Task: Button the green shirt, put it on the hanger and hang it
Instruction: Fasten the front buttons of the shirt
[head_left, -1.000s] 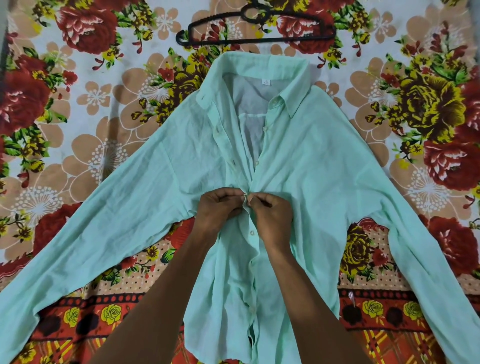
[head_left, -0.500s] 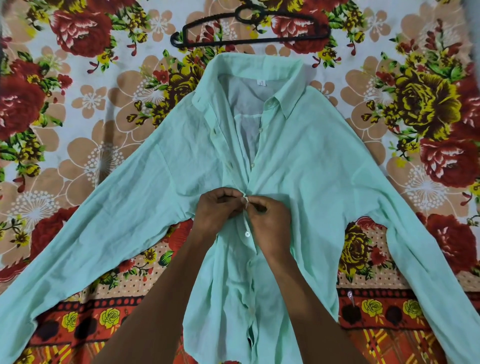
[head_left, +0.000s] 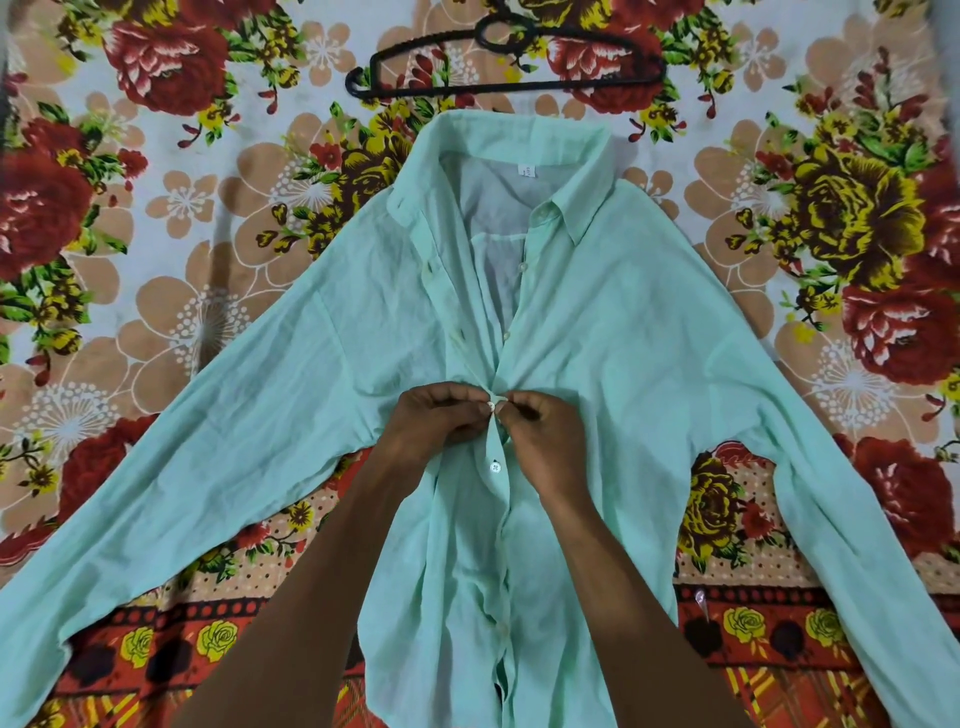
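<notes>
Mid-frame, we're pinching a button w/ left hand & right hand on green shirt, lying spread on floral sheet; hanger lying top center.

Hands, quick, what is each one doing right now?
Left hand: fingers curled, pinching the green shirt placket at a button.
Right hand: fingers curled, pinching the opposite edge of the shirt at the same button.

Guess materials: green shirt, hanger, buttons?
Green shirt: thin woven fabric, probably cotton or a blend; matte, creased, slightly sheer at the back panel.
Hanger: likely black plastic, faint sheen.
Buttons: pale, glossy, probably plastic.
</notes>
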